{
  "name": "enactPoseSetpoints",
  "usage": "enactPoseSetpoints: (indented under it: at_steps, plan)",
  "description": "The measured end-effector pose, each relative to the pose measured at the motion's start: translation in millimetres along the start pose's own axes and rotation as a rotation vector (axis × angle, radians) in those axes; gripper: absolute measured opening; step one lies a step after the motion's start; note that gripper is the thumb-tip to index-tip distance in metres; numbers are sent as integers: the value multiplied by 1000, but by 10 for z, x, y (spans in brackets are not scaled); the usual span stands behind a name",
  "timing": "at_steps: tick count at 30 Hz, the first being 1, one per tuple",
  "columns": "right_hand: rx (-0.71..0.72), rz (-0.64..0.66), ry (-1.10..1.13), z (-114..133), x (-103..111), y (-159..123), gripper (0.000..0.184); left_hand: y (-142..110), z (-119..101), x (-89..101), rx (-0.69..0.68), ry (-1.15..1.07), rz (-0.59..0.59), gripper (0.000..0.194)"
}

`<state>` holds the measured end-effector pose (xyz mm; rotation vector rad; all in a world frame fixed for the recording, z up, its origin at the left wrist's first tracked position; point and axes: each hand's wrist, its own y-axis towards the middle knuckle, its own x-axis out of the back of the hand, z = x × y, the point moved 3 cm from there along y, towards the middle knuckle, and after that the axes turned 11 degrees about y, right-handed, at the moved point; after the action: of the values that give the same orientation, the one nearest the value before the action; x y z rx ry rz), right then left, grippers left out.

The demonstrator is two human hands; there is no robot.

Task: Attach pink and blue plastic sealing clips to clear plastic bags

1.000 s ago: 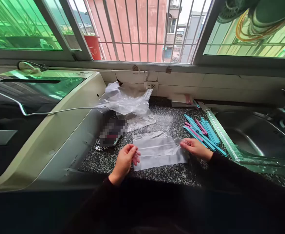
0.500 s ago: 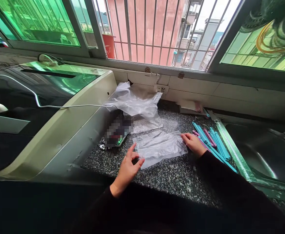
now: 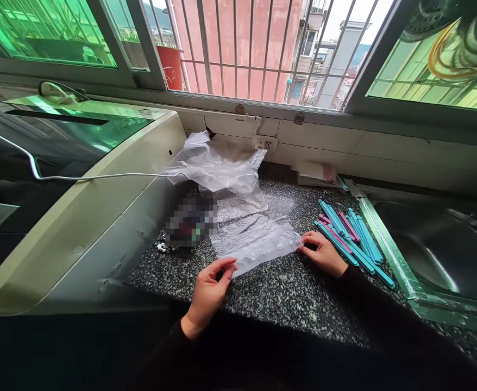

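A clear plastic bag (image 3: 255, 239) lies flat and wrinkled on the speckled dark countertop (image 3: 287, 293). My left hand (image 3: 211, 288) pinches its near left corner between thumb and fingers. At the bag's right end, my right hand (image 3: 323, 252) is closed on the near right corner. Just beyond the bag sits a heap of crumpled clear plastic (image 3: 222, 168). Several turquoise and pink plastic strips (image 3: 355, 233), which look like bag sealing clips, lie beside my right hand.
A pale appliance (image 3: 140, 179) with a dark top stands on the left, a white cable (image 3: 100, 176) running across it. A blurred-out object (image 3: 192, 222) lies near its side. On the right is a metal sink (image 3: 430, 244). A wall socket (image 3: 265, 143) sits below the barred window.
My left hand has gone from spread fingers to a pinch on the bag's corner. My right hand has slid down to the near right corner. The view has shifted slightly.
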<state>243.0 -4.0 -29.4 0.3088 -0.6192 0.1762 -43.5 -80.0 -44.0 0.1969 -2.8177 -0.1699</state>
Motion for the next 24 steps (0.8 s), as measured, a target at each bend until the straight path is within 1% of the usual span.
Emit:
enactPoseSetpoints:
  at_steps: [2,4,7,9,11,12,13,16,18,21,24]
  plan:
    - [-12,57,33,29,-2,35,21,-22,39,10,34,-8,-30,21]
    - [-57,111,49,52,19,40,22,-52,42,15,-6,62,-70,21]
    - [-153,178,7,74,77,45,25,-106,-5,1,-158,292,-127,23]
    - [-207,251,-35,86,99,66,26,-131,-33,-12,-226,455,-168,28]
    - [-235,326,-48,101,89,95,27,-133,-38,-11,-226,551,-199,31]
    - [-236,342,-48,110,72,109,28,-129,-33,-7,-208,562,-206,32]
    - [-229,333,-47,118,52,123,29,-123,-25,-1,-186,552,-206,32]
    - [-172,218,-34,140,-21,146,28,-113,-4,17,-139,470,-197,32]
    - [-122,169,3,155,-66,146,27,-117,6,26,-111,421,-196,32]
    - [-84,160,113,181,-77,125,30,-131,15,32,-76,378,-197,31]
    - [-141,155,236,188,-29,82,32,-145,18,26,-80,383,-194,32]
